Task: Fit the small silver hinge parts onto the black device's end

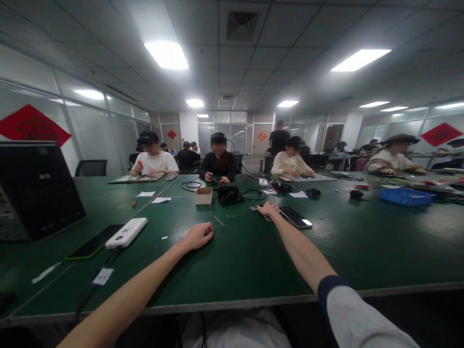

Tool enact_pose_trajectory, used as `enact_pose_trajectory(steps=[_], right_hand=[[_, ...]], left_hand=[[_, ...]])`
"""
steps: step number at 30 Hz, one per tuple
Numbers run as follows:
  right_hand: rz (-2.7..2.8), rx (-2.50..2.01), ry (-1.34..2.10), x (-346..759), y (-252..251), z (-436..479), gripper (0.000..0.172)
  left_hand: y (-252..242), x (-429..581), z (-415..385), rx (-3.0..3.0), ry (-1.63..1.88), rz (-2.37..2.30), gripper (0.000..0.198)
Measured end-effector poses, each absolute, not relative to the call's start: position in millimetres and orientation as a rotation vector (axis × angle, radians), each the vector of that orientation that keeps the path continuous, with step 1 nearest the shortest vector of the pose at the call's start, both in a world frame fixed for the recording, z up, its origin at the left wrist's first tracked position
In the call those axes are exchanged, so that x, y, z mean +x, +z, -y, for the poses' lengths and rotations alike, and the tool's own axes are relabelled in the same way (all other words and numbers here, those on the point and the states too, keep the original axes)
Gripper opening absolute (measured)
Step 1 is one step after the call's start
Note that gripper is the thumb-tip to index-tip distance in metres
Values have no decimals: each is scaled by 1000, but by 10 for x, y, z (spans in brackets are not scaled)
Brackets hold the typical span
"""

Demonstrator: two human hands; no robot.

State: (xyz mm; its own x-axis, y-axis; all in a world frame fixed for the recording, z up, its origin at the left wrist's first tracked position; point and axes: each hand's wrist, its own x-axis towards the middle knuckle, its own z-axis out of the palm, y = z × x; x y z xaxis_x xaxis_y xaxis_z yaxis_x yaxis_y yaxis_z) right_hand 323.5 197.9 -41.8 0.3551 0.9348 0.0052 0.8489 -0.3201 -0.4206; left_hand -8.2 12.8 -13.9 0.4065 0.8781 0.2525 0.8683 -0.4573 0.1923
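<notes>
Resting on the green table [232,270], the left hand [199,236] is curled into a loose fist, nothing showing in it! Over to the right hand [268,210]: it lies farther forward, fingers down at a small grey item [253,209] on the table, just left of a phone [294,217] with a dark screen. Is it gripped or merely touched? Can't tell from here, the fingers hide it.

Beyond the two hands stand an open-topped small box [203,196] and, right beside it, a black device [229,194] with a cable trailing off. Out left, a white power bank [126,233] lies against a green-edged phone [93,242], a black cable running from its near end, a white tag [103,276] on it. Far right, a blue tray [406,197]! And across the table, co-workers in headgear sit with their own hands on the tabletop.
</notes>
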Motion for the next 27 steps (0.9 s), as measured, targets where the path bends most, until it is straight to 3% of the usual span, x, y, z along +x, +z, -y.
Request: enact_pose_trajectory(steps=[7,13,27], right_hand=[[1553,-2271,346,3187,-405,-1970,96],[1575,-2266,359,3182,-388,-1952,88],[1586,-2257,304,3171,-395,-1939,96]], left_hand=[[-121,-80,-115,2598,492,-1629,14],[-125,-81,-111,2591,492,-1629,15],[-123,-74,-109,2580,487,-1641,15]])
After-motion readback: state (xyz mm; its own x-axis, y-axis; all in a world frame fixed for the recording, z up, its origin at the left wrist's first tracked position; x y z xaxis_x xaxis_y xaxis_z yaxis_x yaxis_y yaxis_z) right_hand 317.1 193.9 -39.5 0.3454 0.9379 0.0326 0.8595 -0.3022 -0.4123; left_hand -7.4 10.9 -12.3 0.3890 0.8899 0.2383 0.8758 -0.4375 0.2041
